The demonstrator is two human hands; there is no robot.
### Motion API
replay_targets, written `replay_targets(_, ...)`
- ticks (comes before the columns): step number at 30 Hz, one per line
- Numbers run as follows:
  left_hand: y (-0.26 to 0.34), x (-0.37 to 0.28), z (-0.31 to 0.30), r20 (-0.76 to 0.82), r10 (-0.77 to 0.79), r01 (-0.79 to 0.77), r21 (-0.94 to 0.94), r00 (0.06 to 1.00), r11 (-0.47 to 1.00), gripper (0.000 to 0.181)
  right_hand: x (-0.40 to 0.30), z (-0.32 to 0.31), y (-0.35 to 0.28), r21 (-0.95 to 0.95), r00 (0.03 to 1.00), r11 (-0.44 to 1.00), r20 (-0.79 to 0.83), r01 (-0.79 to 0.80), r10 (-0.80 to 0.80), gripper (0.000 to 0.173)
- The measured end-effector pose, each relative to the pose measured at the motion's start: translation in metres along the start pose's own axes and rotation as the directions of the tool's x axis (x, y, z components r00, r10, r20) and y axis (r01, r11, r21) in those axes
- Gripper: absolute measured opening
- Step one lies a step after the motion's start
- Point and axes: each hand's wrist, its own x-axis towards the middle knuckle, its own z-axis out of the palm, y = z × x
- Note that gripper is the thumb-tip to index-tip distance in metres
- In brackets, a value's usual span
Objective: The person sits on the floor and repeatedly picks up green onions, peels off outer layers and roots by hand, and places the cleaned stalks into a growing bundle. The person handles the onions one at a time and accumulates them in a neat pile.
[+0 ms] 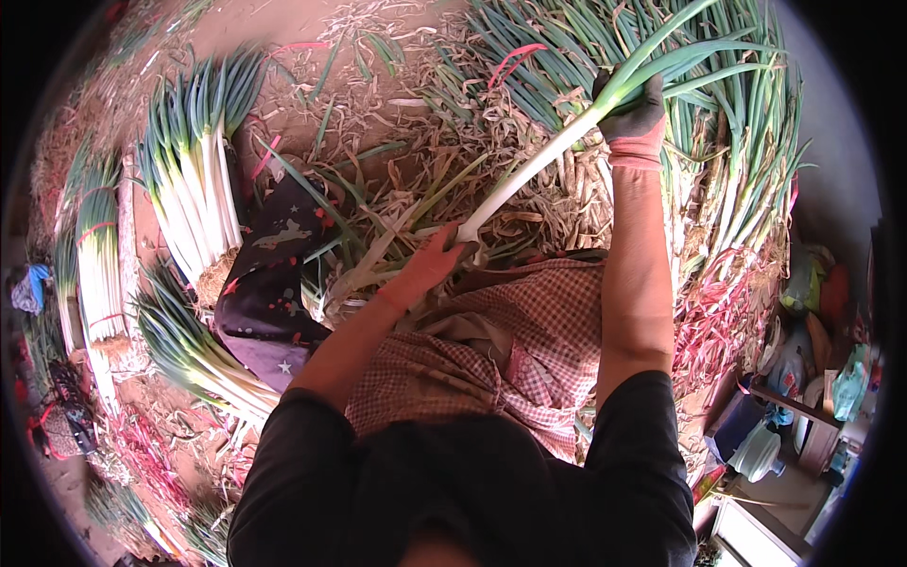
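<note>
One long scallion stalk [533, 166] with a clean white shank and green leaves slants across my lap. My right hand [634, 113], in a dark-palmed glove with a pink cuff, is closed around it where the leaves fork. At the root end, my left hand [436, 262], also gloved, grips the base of the stalk. The roots are partly hidden by that hand. Beneath the stalk lies a heap of peeled, dry leaves [425, 188]. A checked apron [538, 312] covers my lap.
A large pile of untrimmed scallions [730, 142] lies to the right. At left are a heap of clean scallions [195, 163], another low bunch [205, 354] and a tied bundle [99, 262]. Red plastic ties [716, 326] are strewn at right, near a clear plastic jug [758, 453].
</note>
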Motion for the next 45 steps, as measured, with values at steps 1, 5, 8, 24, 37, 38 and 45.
replay_targets(1, 0.004, 0.003, 0.005, -0.034, -0.002, 0.002, -0.003, 0.999, 1.0, 0.05, 0.005, -0.003, 0.004, -0.009, 0.993, 0.999, 0.108, -0.045, 0.046, 0.032)
replay_targets(5, 0.056, 0.037, 0.005, -0.018, 0.357, -0.358, -0.045, 0.934, 0.933, 0.035, -0.014, 0.023, 0.046, -0.401, 0.998, 0.916, -0.056, -0.024, 0.001, 0.016)
replay_targets(8, 0.099, 0.034, -0.008, 0.113, 0.318, -0.272, -0.303, 0.941, 0.913, 0.037, -0.016, 0.035, 0.052, -0.273, 0.994, 0.958, -0.081, -0.093, 0.074, 0.009)
replay_targets(24, 0.034, 0.015, -0.037, 0.027, 0.361, -0.319, -0.409, 0.932, 0.855, 0.053, 0.017, -0.027, 0.018, 0.044, 0.945, 0.945, -0.023, -0.325, 0.326, 0.015)
replay_targets(37, -0.019, -0.057, -0.016, 0.133, 0.666, -0.646, 0.442, 0.734, 0.622, 0.028, 0.026, -0.048, -0.007, -0.238, 0.963, 0.951, -0.229, -0.196, 0.141, 0.009)
replay_targets(38, -0.052, -0.084, -0.026, 0.181, 0.538, -0.553, 0.472, 0.823, 0.687, 0.028, 0.03, -0.06, -0.016, -0.214, 0.962, 0.957, -0.227, -0.198, 0.149, 0.008)
replay_targets(45, -0.099, -0.109, -0.07, -0.273, 0.193, -0.085, 0.362, 0.942, 0.928, 0.033, 0.033, -0.055, 0.001, -0.212, 0.962, 0.946, -0.169, -0.247, 0.214, 0.01)
